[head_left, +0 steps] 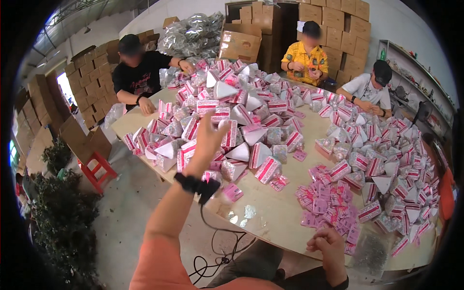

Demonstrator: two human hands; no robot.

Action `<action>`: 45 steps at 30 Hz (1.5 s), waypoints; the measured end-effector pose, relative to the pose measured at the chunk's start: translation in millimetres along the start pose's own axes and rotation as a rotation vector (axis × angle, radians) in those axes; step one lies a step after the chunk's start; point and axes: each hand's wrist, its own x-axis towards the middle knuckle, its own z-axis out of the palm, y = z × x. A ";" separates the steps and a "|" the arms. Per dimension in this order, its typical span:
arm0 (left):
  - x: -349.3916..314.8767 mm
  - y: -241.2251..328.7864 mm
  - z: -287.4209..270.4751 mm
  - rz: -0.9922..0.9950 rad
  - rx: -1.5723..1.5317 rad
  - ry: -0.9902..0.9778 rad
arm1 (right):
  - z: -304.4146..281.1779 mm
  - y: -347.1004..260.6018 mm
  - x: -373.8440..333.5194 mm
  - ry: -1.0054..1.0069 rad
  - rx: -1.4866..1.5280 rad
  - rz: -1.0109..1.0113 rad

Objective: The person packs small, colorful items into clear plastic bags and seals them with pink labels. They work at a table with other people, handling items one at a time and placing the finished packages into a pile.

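Left hand (pixel 208 141) is nearer, grip spread — a wedge (pixel 232 134) just right; right hand (pixel 330 249) curled, pinching something? Can't tell.

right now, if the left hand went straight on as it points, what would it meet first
Probably the pink-banded wedge-shaped package just beyond the left hand, in the big pile, though depth is unclear.

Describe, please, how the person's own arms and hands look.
The left hand is ungloved, with a black strapped device at its wrist; a thin dark cable appears to run from it. That side's orange sleeve ends short, leaving the forearm bare. The right hand is also ungloved, with a black band at its wrist.
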 end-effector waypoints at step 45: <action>-131.9 -159.8 -213.9 -0.481 0.098 0.406 | 216.0 -1.3 81.0 -0.634 -1.263 -1.139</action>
